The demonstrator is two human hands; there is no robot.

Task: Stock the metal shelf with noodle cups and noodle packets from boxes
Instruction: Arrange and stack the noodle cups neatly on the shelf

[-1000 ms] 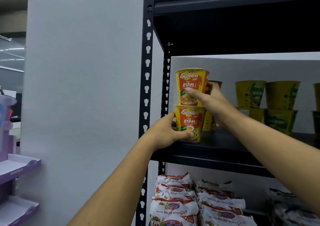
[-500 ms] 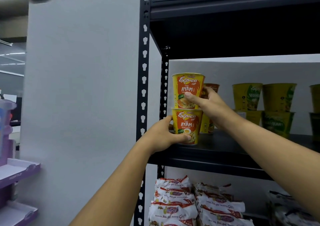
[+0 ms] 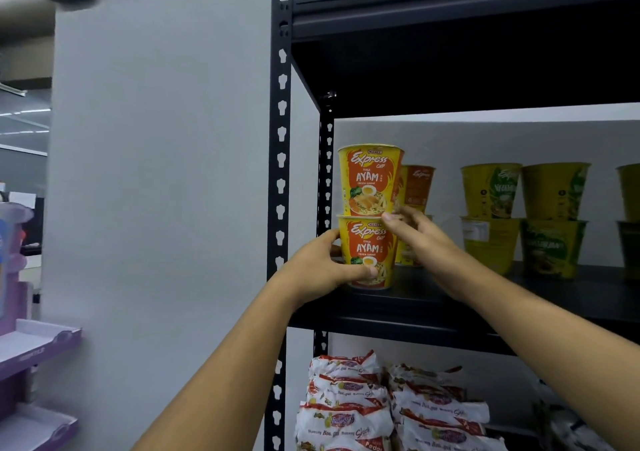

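Grips lower noodle cup (image 3: 367,243) with left hand (image 3: 322,270). Touches base of upper noodle cup (image 3: 369,180) with right hand (image 3: 419,239), fingers loosely curled. Stacked at front left corner of metal shelf (image 3: 433,308).

1 view only, worn on the person's head. It faces forward at the left end of the shelf (image 3: 281,173), near enough that both arms run in from the bottom edge and the left hand (image 3: 322,270) and right hand (image 3: 420,241) meet the 2 stacked cups (image 3: 369,187) at mid-frame. It sits slightly above the cups' board and below the next board, whose underside shows. The wide lens also takes in the wall (image 3: 156,173) on the left.
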